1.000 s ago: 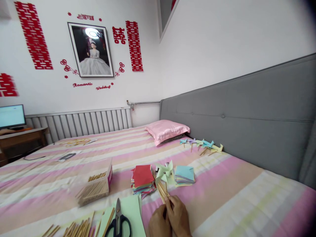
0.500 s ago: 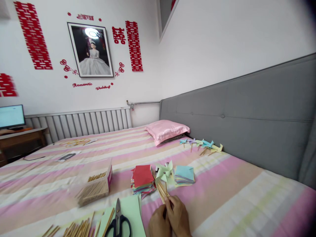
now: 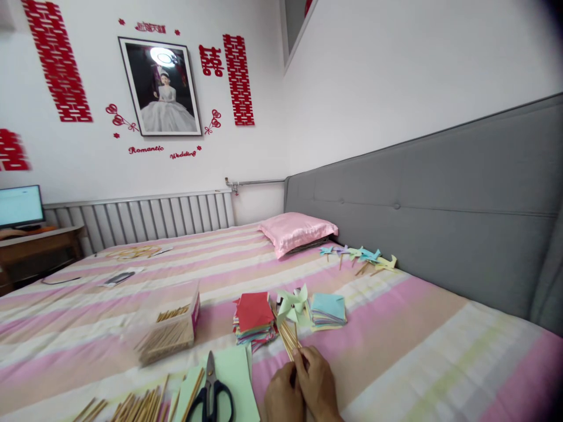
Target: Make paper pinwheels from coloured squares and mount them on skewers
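Observation:
At the bottom edge of the head view, my left hand (image 3: 281, 395) and my right hand (image 3: 317, 384) are pressed together on a small bundle of wooden sticks (image 3: 289, 339). The sticks point away from me. Their far ends carry a pale green paper pinwheel (image 3: 292, 305). Left of the pinwheel is a stack of coloured paper squares with a red sheet on top (image 3: 254, 316). To its right is a second stack topped with a light blue sheet (image 3: 328, 309). All of this lies on a pink striped bed (image 3: 396, 328).
Black-handled scissors (image 3: 211, 390) rest on a green sheet (image 3: 235, 378), beside loose sticks (image 3: 136, 405). A clear box of sticks (image 3: 169, 331) stands to the left. Several finished pinwheels (image 3: 360, 256) lie by the grey headboard (image 3: 440, 205), near a pink pillow (image 3: 297, 231).
The view has shifted slightly; my hands and the sticks have stayed in place.

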`<state>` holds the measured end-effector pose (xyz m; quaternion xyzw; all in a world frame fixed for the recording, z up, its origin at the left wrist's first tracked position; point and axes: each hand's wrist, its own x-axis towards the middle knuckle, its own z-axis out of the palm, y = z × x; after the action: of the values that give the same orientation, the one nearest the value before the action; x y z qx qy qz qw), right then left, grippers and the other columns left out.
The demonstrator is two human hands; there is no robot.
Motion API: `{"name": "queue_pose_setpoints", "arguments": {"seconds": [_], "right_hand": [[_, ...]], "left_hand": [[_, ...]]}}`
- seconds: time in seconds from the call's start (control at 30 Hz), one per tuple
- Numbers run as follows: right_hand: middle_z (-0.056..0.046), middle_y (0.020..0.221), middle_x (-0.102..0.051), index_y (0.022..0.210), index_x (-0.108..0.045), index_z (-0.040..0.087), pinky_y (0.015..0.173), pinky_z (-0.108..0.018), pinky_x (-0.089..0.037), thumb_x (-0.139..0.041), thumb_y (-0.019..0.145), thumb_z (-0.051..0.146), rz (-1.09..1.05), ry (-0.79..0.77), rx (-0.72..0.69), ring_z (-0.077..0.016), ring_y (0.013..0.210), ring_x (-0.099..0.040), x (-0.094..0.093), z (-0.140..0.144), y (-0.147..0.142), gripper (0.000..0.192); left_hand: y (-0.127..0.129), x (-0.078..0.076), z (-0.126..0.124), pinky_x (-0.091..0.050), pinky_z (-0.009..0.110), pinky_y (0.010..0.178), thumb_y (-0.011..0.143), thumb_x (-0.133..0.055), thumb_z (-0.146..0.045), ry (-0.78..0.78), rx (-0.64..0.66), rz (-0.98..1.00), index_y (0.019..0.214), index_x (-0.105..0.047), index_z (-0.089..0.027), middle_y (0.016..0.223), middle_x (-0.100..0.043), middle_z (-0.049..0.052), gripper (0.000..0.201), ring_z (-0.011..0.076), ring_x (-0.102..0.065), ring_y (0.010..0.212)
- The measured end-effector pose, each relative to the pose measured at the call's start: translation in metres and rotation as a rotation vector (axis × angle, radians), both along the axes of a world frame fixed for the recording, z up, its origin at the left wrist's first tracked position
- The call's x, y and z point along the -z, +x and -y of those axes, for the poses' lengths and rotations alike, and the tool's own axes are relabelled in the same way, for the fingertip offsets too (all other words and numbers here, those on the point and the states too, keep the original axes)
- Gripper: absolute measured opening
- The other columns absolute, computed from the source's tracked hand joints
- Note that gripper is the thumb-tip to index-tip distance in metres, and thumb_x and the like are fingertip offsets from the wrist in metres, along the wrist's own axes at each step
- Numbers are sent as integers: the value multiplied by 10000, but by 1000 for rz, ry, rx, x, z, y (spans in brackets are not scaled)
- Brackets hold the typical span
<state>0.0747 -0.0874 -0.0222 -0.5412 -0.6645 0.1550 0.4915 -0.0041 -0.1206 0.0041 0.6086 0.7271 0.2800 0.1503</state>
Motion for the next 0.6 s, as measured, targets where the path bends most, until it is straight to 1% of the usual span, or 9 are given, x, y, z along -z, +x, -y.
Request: {"name": "queue_pose_setpoints", "arguments": {"seconds": [0.17, 0.27, 0.4, 0.6], "right_hand": [[-23, 659, -621, 651, -565, 213, 552, -233, -409, -351, 877, 292, 3, 7, 8, -171, 629, -598, 0, 0, -1, 321], [-21, 652, -618, 648, -561, 214, 550, -233, -407, -349, 879, 292, 5, 8, 9, -171, 619, -596, 0, 0, -1, 323], [-23, 657, -621, 653, -563, 215, 564, -229, -412, -357, 878, 288, 2, 13, 9, -171, 630, -598, 0, 0, -1, 314], [-18, 655, -626, 649, -568, 215, 554, -225, -405, -371, 868, 273, -4, 11, 14, -168, 618, -598, 1, 0, -1, 300]], "left_hand": [[0, -1, 1, -409, 228, 645, 791, -435, -227, -4, -6, 3, 931, -654, -237, 915, -725, 47, 260, 194, -644, 836], [-1, 2, -2, -413, 230, 661, 797, -432, -233, -5, -1, 9, 949, -648, -237, 927, -723, 48, 263, 192, -643, 851], [-1, 4, -4, -415, 254, 654, 796, -435, -230, -16, -8, 6, 933, -656, -226, 914, -724, 54, 260, 212, -644, 842], [0, 1, -1, -421, 234, 672, 795, -429, -225, 3, 7, 6, 937, -656, -228, 922, -723, 51, 268, 198, -644, 842]]}}
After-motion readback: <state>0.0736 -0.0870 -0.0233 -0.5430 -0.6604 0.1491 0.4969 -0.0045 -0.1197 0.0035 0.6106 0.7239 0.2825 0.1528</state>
